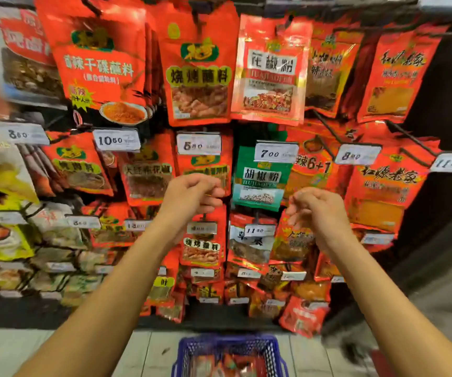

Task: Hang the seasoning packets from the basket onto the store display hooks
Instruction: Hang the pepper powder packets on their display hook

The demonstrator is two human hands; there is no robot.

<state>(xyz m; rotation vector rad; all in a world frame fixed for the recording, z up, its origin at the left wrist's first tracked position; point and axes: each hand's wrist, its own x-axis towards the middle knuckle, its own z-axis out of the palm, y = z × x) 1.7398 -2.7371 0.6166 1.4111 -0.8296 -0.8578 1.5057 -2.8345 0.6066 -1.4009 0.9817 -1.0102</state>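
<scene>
Rows of red seasoning packets hang on display hooks before me. A green pepper packet (260, 178) hangs mid-display under a 7.00 price tag (275, 153). My left hand (192, 194) is raised in front of the red packets just left of it, fingers curled, nothing held. Just right of the green packet is my right hand (314, 208), also with loosely curled fingers and empty. A blue basket (192, 349) sits on the floor at the bottom centre, with red packets (227, 365) inside, blurred.
White price tags (116, 140) stick out on hook ends across each row. Yellow and clear packets (2, 202) fill the left side. A dark shelf end (442, 104) bounds the display on the right. Pale floor tiles (56, 349) lie below.
</scene>
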